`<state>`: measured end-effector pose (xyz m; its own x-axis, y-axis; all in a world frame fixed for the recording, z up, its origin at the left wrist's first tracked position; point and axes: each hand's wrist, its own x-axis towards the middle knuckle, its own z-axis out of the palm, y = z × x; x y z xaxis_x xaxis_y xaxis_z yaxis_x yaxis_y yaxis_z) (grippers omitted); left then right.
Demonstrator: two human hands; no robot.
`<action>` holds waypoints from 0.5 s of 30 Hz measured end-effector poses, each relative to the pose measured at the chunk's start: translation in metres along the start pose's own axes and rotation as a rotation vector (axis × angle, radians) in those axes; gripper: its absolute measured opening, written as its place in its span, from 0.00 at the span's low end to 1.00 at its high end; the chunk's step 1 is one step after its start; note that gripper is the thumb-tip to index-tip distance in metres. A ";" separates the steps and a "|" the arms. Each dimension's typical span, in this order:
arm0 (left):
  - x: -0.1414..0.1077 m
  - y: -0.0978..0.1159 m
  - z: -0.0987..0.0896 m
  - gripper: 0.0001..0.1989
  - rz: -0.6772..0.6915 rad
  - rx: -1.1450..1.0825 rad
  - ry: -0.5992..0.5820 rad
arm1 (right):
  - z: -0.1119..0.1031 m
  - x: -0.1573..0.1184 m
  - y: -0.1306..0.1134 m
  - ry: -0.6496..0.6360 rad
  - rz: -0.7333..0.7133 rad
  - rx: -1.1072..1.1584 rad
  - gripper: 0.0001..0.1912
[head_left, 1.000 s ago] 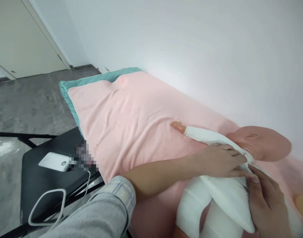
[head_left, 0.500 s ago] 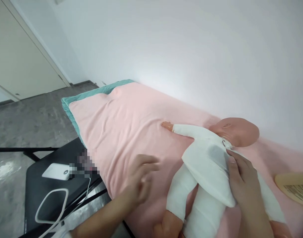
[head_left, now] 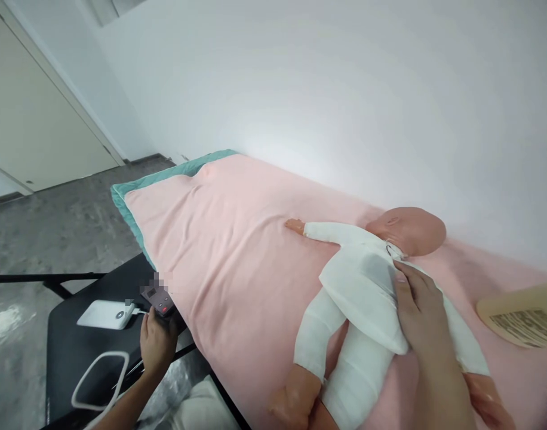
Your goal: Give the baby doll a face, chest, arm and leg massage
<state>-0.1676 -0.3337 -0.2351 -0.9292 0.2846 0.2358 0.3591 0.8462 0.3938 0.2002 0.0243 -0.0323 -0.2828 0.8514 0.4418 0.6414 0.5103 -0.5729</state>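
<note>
A baby doll (head_left: pixel 358 286) in white wrappings lies on the pink blanket, its bare head turned toward the wall. A dark patch (head_left: pixel 381 272) shows on its torso. Over the torso's side and the edge of this patch lies my right hand (head_left: pixel 421 304), flat with the fingers stretched out. At the lower left, my left hand (head_left: pixel 158 343) is closed round the near end of a small grey handheld device (head_left: pixel 154 295). The device has a little screen, buttons and a red light; its far end is blurred by pixelation.
The pink blanket (head_left: pixel 237 221) covers a bed against the white wall. A yellowish bottle (head_left: pixel 524 313) lies at the right. On the black chair seat (head_left: pixel 89 358) are a white power bank (head_left: pixel 103 315) and a looped white cable (head_left: pixel 79 388).
My left hand has moved from above the blanket down left to the chair and taken hold of the handheld device. My right hand stays on the doll. The view has shifted slightly.
</note>
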 end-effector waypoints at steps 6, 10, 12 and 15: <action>0.001 -0.021 0.022 0.33 0.020 0.106 -0.065 | -0.001 0.000 -0.001 -0.006 0.004 0.002 0.24; 0.002 -0.024 0.027 0.36 -0.007 0.144 -0.086 | -0.001 0.000 -0.001 0.003 -0.011 0.013 0.22; 0.002 -0.026 0.029 0.37 -0.017 0.155 -0.095 | -0.001 0.000 -0.001 0.003 -0.009 0.009 0.22; 0.001 -0.029 0.031 0.37 -0.032 0.166 -0.107 | -0.002 0.000 -0.001 -0.005 -0.007 0.004 0.23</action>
<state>-0.1819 -0.3435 -0.2736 -0.9469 0.2957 0.1260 0.3186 0.9156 0.2453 0.2005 0.0233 -0.0305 -0.2910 0.8486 0.4419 0.6364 0.5165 -0.5729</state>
